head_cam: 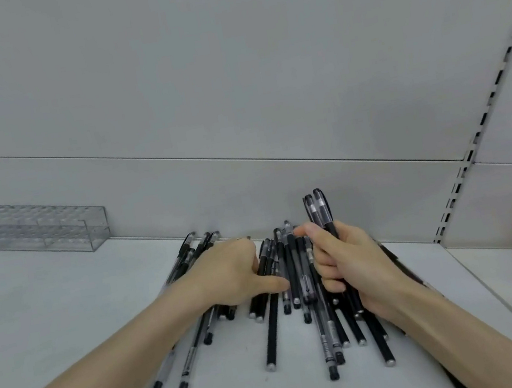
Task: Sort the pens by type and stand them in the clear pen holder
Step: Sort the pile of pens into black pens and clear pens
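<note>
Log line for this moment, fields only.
phase: sorting | right hand: grips pen bundle | left hand: on loose pens, thumb touching one | clear pen holder: far left, no pens seen

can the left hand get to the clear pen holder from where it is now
Probably yes: only bare white shelf lies between the left hand, resting on the pile of black pens, and the clear plastic pen holder at the back left.

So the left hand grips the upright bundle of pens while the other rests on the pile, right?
No, the head view shows the right hand grips the upright bundle of pens; the left hand rests on the pile.
</note>
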Demonstrator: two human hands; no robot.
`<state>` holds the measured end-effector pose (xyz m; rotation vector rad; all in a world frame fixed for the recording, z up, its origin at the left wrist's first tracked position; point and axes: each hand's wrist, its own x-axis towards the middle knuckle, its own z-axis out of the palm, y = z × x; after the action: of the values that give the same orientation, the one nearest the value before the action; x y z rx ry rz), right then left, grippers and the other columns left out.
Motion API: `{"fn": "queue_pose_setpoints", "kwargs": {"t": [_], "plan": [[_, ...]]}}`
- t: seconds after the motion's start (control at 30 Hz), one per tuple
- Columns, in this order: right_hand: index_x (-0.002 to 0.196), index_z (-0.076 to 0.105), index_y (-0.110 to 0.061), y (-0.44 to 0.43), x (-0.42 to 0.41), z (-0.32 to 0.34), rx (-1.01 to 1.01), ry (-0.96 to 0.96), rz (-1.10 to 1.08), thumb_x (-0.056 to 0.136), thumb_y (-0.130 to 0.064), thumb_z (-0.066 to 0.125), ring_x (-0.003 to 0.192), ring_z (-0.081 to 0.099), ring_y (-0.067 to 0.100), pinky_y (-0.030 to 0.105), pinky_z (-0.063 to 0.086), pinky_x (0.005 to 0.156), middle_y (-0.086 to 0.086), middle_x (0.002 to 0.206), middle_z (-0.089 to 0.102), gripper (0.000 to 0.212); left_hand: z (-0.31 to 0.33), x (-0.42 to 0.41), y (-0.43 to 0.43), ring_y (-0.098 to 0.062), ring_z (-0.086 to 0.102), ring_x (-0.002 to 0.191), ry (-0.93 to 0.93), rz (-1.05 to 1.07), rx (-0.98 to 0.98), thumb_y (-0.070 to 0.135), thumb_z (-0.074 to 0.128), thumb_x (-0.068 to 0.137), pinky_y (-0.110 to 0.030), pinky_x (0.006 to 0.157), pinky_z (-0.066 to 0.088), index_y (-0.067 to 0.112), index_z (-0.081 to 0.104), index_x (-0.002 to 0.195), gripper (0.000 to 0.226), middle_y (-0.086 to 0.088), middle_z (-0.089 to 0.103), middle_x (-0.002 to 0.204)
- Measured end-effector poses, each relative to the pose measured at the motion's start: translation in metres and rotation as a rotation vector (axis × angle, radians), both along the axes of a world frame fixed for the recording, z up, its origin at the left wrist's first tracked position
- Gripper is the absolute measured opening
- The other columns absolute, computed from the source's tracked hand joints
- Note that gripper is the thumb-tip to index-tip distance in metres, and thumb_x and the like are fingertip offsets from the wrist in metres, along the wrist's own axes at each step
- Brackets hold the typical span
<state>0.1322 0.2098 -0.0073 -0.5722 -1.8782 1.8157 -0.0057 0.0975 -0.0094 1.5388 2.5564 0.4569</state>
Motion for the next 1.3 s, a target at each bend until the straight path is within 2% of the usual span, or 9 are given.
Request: {"fn": "queue_pose_setpoints", "kwargs": {"t": [0.13, 0.27, 0.37, 0.53, 0.7, 0.8, 0.97, 1.13, 1.3], "plan": [[0.093, 0.058, -0.008, -0.003, -0.005, -0.002, 0.0, 0.011, -0.007, 0.098, -0.025, 0.049, 0.042, 0.031, 0.008, 0.02, 0.033, 0.038, -0.004, 0.053, 0.035, 0.02, 0.002, -0.001, 0.001, -0.018, 0.046, 0.066, -0.011, 0.066, -0.014, 0.057, 0.065, 0.076, -0.03, 0.068, 0.04, 0.013, 0.049, 0.055, 0.052, 0.002, 0.047, 0.05], [0.092, 0.059, -0.006, -0.004, -0.007, -0.005, 0.0, 0.015, 0.002, 0.099, -0.023, 0.048, 0.042, 0.036, 0.008, 0.022, 0.038, 0.04, -0.004, 0.052, 0.04, 0.021, -0.002, 0.001, 0.006, -0.024, 0.041, 0.085, 0.048, 0.136, -0.017, 0.046, 0.062, 0.082, -0.033, 0.076, 0.032, 0.013, 0.034, 0.057, 0.05, -0.001, 0.038, 0.064], [0.093, 0.06, -0.003, -0.005, -0.007, -0.005, 0.01, 0.015, 0.01, 0.098, -0.022, 0.052, 0.041, 0.031, 0.008, 0.02, 0.032, 0.038, -0.004, 0.052, 0.034, 0.02, 0.001, -0.002, 0.004, -0.025, 0.045, 0.074, -0.031, 0.125, -0.009, 0.042, 0.056, 0.09, -0.029, 0.065, 0.031, 0.014, 0.032, 0.057, 0.049, -0.006, 0.041, 0.059], [0.109, 0.058, 0.009, -0.006, -0.002, -0.001, -0.05, 0.08, 0.008, 0.092, -0.022, 0.058, 0.04, 0.029, 0.009, 0.02, 0.029, 0.037, -0.002, 0.05, 0.033, 0.035, 0.021, -0.008, -0.011, -0.016, 0.044, 0.057, -0.352, -0.02, 0.208, 0.038, 0.047, 0.096, -0.026, 0.058, 0.034, 0.009, 0.053, 0.068, 0.041, -0.002, 0.046, 0.062], [0.109, 0.067, -0.004, -0.008, -0.001, 0.01, -0.041, 0.255, 0.054, 0.089, -0.035, 0.054, 0.081, 0.068, 0.023, 0.04, 0.056, 0.077, 0.012, 0.094, 0.071, 0.038, 0.023, 0.029, -0.009, -0.016, 0.06, 0.062, -0.839, -0.27, 0.553, 0.026, 0.041, 0.1, -0.025, 0.055, 0.049, 0.015, 0.065, 0.098, 0.026, -0.004, 0.064, 0.07], [0.108, 0.064, 0.001, -0.008, 0.002, 0.01, -0.096, 0.22, 0.105, 0.096, -0.033, 0.049, 0.064, 0.066, 0.031, 0.047, 0.055, 0.064, 0.022, 0.087, 0.07, 0.038, 0.014, 0.039, 0.0, -0.027, 0.06, 0.062, -0.818, -0.275, 0.557, 0.026, 0.045, 0.099, -0.033, 0.052, 0.051, 0.002, 0.061, 0.108, 0.031, -0.011, 0.066, 0.074], [0.097, 0.062, -0.004, -0.005, 0.001, 0.015, -0.193, 0.359, -0.042, 0.099, -0.023, 0.045, 0.086, 0.072, 0.024, 0.033, 0.059, 0.074, 0.015, 0.093, 0.073, 0.025, 0.012, 0.035, -0.001, -0.019, 0.057, 0.045, -0.774, -0.115, 0.638, 0.028, 0.042, 0.1, -0.024, 0.038, 0.044, 0.009, 0.057, 0.091, 0.026, -0.007, 0.058, 0.057], [0.104, 0.058, -0.01, -0.006, 0.002, 0.023, -0.254, 0.478, -0.137, 0.098, -0.03, 0.044, 0.055, 0.055, 0.015, 0.03, 0.051, 0.055, 0.004, 0.069, 0.05, 0.024, 0.009, 0.049, 0.004, -0.01, 0.037, 0.033, -0.725, -0.136, 0.674, 0.027, 0.04, 0.1, -0.016, 0.037, 0.03, 0.006, 0.054, 0.087, 0.029, -0.003, 0.045, 0.046], [0.076, 0.047, -0.009, -0.009, 0.0, 0.021, -0.2, 0.451, -0.125, 0.092, -0.048, 0.046, 0.041, 0.035, 0.016, 0.029, 0.033, 0.041, 0.004, 0.052, 0.035, 0.042, 0.01, 0.068, 0.007, -0.006, 0.028, 0.033, -0.924, -0.197, 0.647, 0.027, 0.039, 0.1, -0.015, 0.034, 0.024, 0.01, 0.054, 0.08, 0.03, 0.003, 0.036, 0.043]]}}
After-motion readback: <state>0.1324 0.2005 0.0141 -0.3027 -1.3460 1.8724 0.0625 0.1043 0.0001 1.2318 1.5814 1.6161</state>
